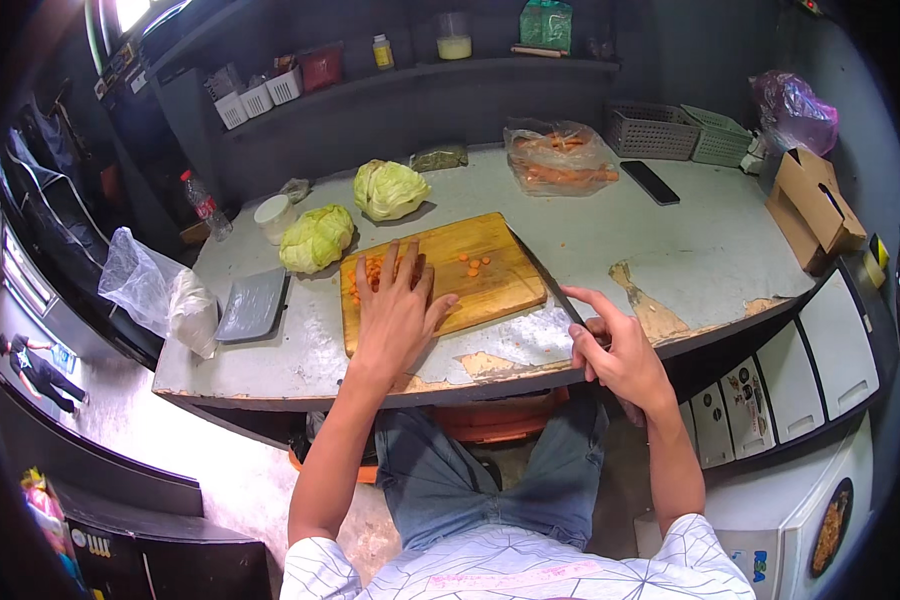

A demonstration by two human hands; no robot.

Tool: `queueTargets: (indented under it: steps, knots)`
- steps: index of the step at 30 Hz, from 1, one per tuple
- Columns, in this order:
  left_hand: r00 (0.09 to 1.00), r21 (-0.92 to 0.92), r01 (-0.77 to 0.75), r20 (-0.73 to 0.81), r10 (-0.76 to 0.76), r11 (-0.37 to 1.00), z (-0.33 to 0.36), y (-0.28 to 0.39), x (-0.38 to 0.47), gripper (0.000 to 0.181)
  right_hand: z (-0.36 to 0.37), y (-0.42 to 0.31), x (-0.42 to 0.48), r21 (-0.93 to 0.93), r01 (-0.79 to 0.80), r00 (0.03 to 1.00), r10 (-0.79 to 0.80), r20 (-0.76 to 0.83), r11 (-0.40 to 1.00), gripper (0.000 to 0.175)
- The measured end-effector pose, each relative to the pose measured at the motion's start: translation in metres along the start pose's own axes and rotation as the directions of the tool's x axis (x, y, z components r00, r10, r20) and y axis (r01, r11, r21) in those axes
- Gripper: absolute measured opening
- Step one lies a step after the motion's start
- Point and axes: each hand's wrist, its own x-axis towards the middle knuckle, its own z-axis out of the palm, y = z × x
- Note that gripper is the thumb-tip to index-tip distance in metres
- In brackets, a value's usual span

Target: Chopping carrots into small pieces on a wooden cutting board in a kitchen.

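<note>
A wooden cutting board [487, 296] lies aslant on the grey table. Chopped carrot [373, 271] is heaped at its left end, and my left hand [397, 311] rests over that heap with fingers spread, partly hiding it. A few carrot slices [473, 264] lie apart, right of the hand. My right hand [615, 349] grips a knife [551, 281] just off the board's right edge. The blade points away from me along that edge, seen nearly edge-on. Beyond the board's left end sit two cabbages, a nearer one [317, 238] and a farther one [391, 190].
Left on the table [307, 360] are a grey tray [251, 305], a bag of white powder [193, 311], a white tub [275, 217] and a plastic bottle [205, 206]. At the back lie bagged carrots [559, 159], a phone [649, 182], baskets [654, 131] and a cardboard box [814, 206]. A person [41, 371] stands far left.
</note>
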Motion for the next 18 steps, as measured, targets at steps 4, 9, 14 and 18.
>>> queueTargets:
  steps: [4, 9, 14, 18]
  knots:
    - [0.997, -0.156, -0.059, -0.047, 0.053, 0.986, -0.013, 0.008, 0.027, 0.047, -0.001, 0.004, 0.005, 0.061, 0.001, 1.0, -0.001, -0.009, 0.998, 0.055]
    - [0.993, -0.384, -0.122, -0.045, 0.113, 0.915, 0.0, -0.004, 0.077, 0.024, 0.012, 0.016, 0.01, 0.153, -0.014, 1.0, 0.016, -0.012, 0.988, 0.053]
    - [0.986, -0.356, -0.159, -0.01, 0.167, 0.921, 0.008, -0.015, 0.074, 0.012, 0.014, 0.019, 0.002, 0.163, -0.053, 0.999, 0.053, 0.008, 0.985, 0.052]
    - [0.996, -0.482, -0.088, -0.014, 0.093, 0.872, -0.005, 0.003, 0.044, 0.01, 0.009, 0.024, 0.001, 0.153, -0.078, 0.997, 0.078, 0.005, 0.985, 0.053]
